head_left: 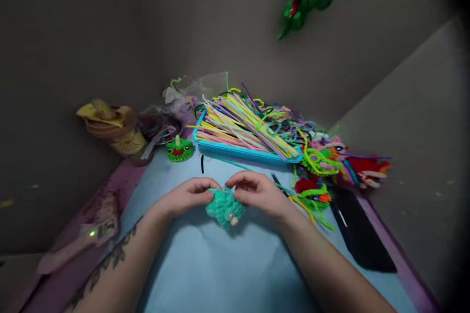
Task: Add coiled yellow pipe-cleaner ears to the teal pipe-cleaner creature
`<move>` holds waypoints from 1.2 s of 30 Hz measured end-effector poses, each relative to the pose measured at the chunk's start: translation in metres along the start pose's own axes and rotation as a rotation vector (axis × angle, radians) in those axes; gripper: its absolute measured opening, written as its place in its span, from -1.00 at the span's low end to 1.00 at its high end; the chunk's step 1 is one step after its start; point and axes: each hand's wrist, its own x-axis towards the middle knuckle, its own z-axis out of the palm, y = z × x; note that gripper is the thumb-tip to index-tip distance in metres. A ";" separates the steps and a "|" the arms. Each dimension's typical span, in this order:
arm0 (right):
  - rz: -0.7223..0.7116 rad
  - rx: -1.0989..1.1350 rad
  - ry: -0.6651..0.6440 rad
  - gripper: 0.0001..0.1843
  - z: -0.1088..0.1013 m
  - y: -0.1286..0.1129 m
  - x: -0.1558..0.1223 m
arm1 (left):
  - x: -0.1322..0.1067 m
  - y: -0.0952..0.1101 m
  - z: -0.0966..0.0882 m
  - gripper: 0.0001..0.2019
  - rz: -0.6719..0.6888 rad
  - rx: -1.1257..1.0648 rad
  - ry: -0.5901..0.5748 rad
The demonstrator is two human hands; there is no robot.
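A turquoise pipe-cleaner figure (223, 207), with a small pale eye and a whitish knob at its lower right, is held above the blue table cover. My left hand (191, 194) pinches its upper left edge between thumb and curled fingers. On the other side, my right hand (255, 190) has its thumb and bent fingers closed at the figure's upper right. A short thin whitish strand shows between the two hands at the top. The undersides of the fingers are hidden.
A blue tray (238, 151) heaped with pipe cleaners (249, 122) stands behind my hands. Left of it sits a green pipe-cleaner head (179, 149). Scissors (282, 187), colourful pipe-cleaner figures (316, 193) and a black phone (362, 230) lie right. A glue gun (99, 230) lies left.
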 end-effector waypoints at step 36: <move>0.140 -0.139 0.220 -0.89 0.034 0.015 -0.001 | -0.007 0.022 0.008 -0.89 0.151 0.620 0.059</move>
